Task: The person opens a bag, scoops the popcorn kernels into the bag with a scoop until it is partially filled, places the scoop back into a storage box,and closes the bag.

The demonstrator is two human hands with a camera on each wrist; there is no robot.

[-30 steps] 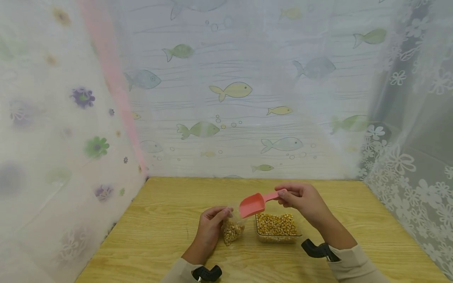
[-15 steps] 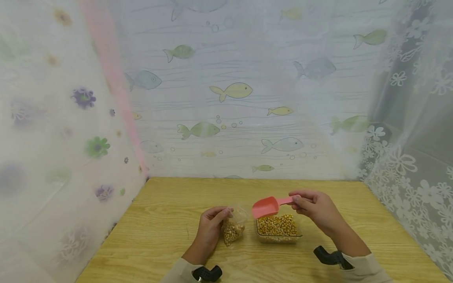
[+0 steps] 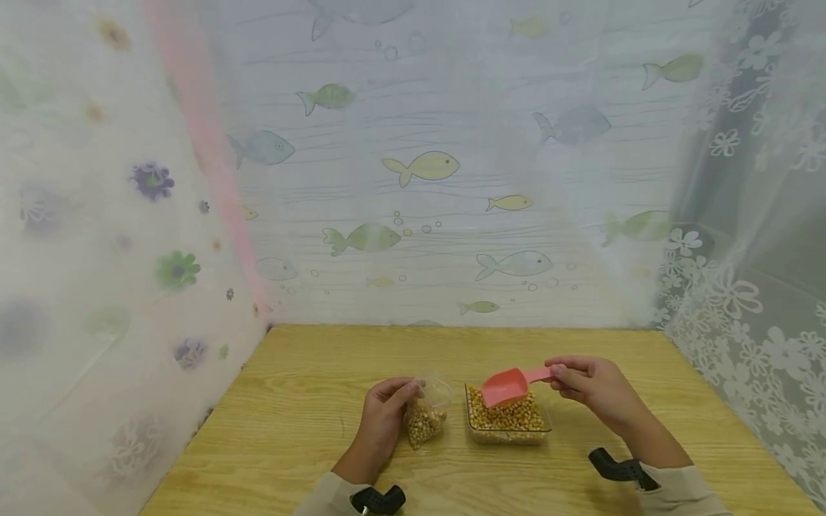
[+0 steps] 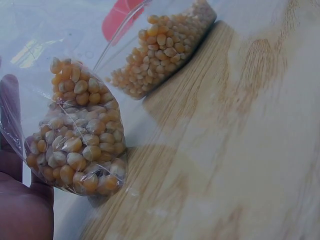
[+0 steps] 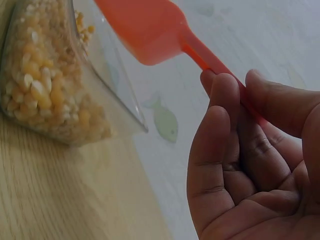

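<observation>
My left hand [image 3: 385, 416] pinches the top edge of a clear plastic bag [image 3: 426, 421]. Corn kernels [image 4: 80, 145] fill the bag's lower part, and its mouth stands open to the right. With thumb and fingers, my right hand [image 3: 596, 390] holds a pink scoop [image 3: 506, 388] by its handle [image 5: 212, 62]. The scoop's bowl looks empty and hovers over a clear rectangular container [image 3: 510, 437] of yellow corn kernels [image 5: 37, 82]. Whether the bowl touches the kernels in the container, I cannot tell.
Bag and container sit side by side on a wood-grain table [image 3: 297, 401], a small gap between them. A fish-patterned curtain [image 3: 426, 236] hangs behind the table's far edge, with flowered sheets on the left and right.
My right hand has moved right and slightly down, carrying the scoop from the bag's mouth to above the container. My left hand and the bag have stayed in place.
</observation>
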